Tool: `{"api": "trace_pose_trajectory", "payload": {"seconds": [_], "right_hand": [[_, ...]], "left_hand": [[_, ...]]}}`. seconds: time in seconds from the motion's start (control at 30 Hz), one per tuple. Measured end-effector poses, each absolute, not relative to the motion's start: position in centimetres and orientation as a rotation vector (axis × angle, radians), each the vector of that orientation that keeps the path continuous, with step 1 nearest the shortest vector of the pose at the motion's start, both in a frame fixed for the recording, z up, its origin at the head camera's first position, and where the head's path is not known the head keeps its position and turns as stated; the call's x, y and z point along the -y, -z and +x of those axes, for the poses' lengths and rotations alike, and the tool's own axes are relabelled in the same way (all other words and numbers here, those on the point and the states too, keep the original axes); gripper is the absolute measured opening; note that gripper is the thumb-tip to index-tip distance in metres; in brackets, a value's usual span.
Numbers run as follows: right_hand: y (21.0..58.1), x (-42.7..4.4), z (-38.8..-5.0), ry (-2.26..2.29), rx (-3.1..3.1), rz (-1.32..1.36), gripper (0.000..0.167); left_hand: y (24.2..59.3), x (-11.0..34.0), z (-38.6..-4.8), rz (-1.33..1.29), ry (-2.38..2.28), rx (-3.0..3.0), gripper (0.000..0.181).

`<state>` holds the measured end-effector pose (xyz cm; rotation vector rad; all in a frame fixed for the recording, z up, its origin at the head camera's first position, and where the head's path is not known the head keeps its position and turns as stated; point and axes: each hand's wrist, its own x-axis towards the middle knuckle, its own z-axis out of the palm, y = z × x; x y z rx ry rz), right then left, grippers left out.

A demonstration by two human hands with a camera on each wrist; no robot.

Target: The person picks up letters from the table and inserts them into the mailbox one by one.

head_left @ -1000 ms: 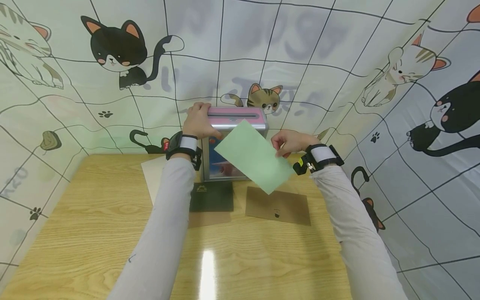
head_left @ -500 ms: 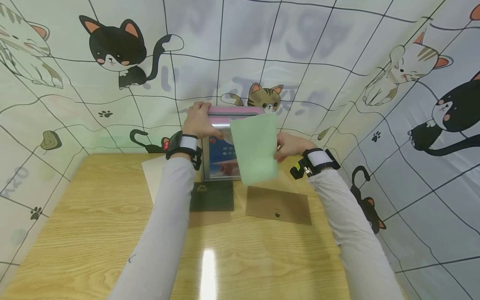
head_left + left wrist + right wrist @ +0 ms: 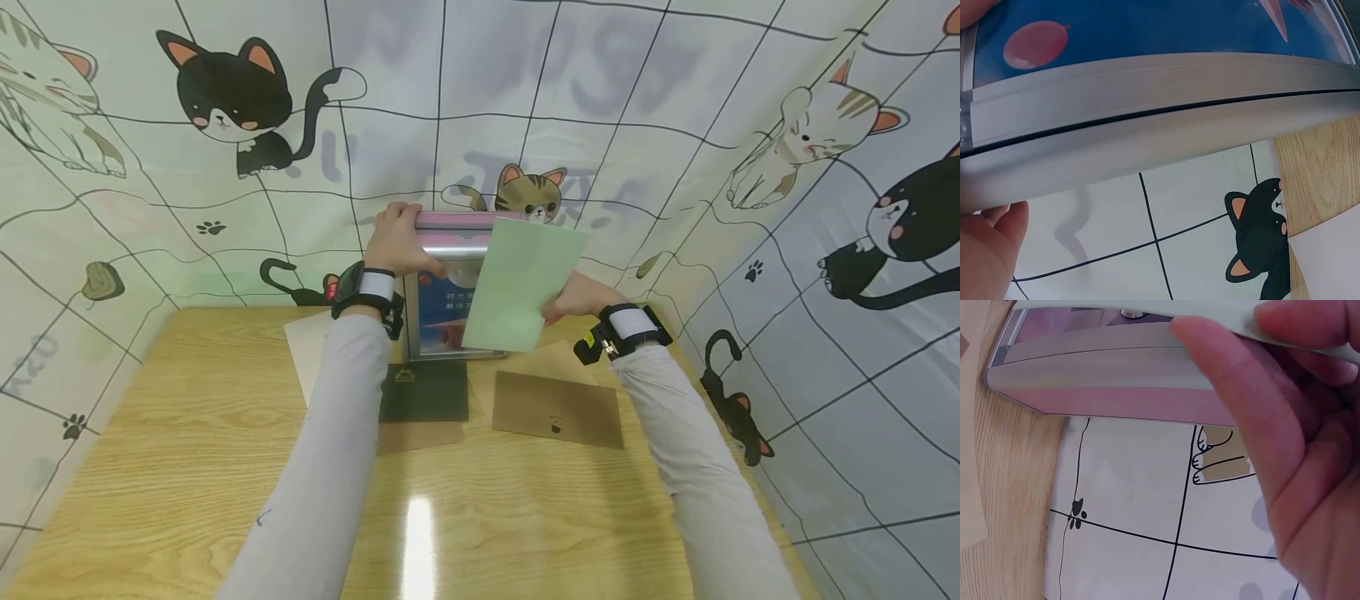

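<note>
At the table's back stands a pink-and-silver slotted box [image 3: 450,250] with a blue picture on its front. My left hand [image 3: 397,240] grips its upper left corner, thumb on the front and fingers over the top. A flat, pale green paper [image 3: 517,283] is upright but tilted before the box's right side, covering part of it. My right hand [image 3: 573,296] pinches this paper by its lower right edge; the thumb [image 3: 1235,394] shows in the right wrist view. The left wrist view shows the box's side [image 3: 1116,137] with the left fingertips [image 3: 1013,222] behind it.
A dark green envelope [image 3: 426,393] lies before the box, partly over a tan paper [image 3: 420,437]. To the right is a brown envelope [image 3: 558,410] over another tan paper. A white paper [image 3: 307,342] lies left. Cat-printed fabric [image 3: 600,108] rises behind the table.
The pale green paper has turned from a diagonal tilt to more upright, and now sits slightly further right than half a second ago. The left hand stays on the box.
</note>
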<state>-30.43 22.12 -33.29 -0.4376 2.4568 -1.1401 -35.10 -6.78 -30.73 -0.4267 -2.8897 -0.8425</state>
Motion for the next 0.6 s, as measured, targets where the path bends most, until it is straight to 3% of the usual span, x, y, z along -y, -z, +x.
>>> {"api": "trace_pose_trajectory", "payload": {"seconds": [0.6], "right_hand": [[33.04, -21.32, -30.25, 1.108, -2.468, -0.519, 0.049]], "left_hand": [[30.66, 6.78, -35.05, -0.422, 0.832, 2.908, 0.107]]}}
